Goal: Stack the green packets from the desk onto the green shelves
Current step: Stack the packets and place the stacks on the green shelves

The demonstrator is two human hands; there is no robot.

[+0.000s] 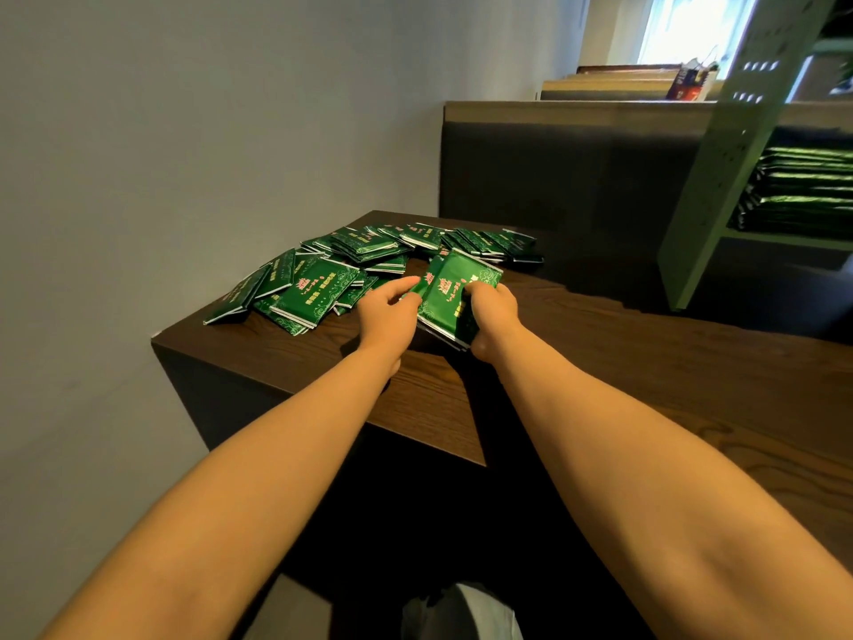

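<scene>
Head view: you're standing at the near side of the dark wood-grain desk (600, 362), with both bare forearms reaching out over it.

Your right hand (491, 316) is gripping a small stack of green packets (454, 293). Its fingers are curling over the stack's right side and the thumb is tucking under the near corner. The stack is sitting tilted over the middle of the desk, near end lower. I can't tell whether that end is touching the wood.

Your left hand (390, 311) is pinching the stack's left edge. The index finger and thumb are closing on it, and the other fingers are curling in. The top packet is showing pink and white print with a swirl pattern, too small to read.

A loose pile of green packets (323, 284) is lying across the desk's far left corner. The packets are overlapping at mixed angles and spreading along the far edge to just behind the held stack. The pile's near edge is sitting just beside your left hand; I can't tell if they're touching.

A green shelf unit (720, 177) is standing past the desk's far right side, its perforated pale-green side panel facing you. Shelved packets (803, 191) are lying flat on one level, stacked several deep.

A dark partition (554, 164) is rising right behind the desk's far edge. A grey wall (184, 131) is running along the desk's left side. A bright window (692, 25) is glowing well beyond the desk's far side, blurred.
</scene>
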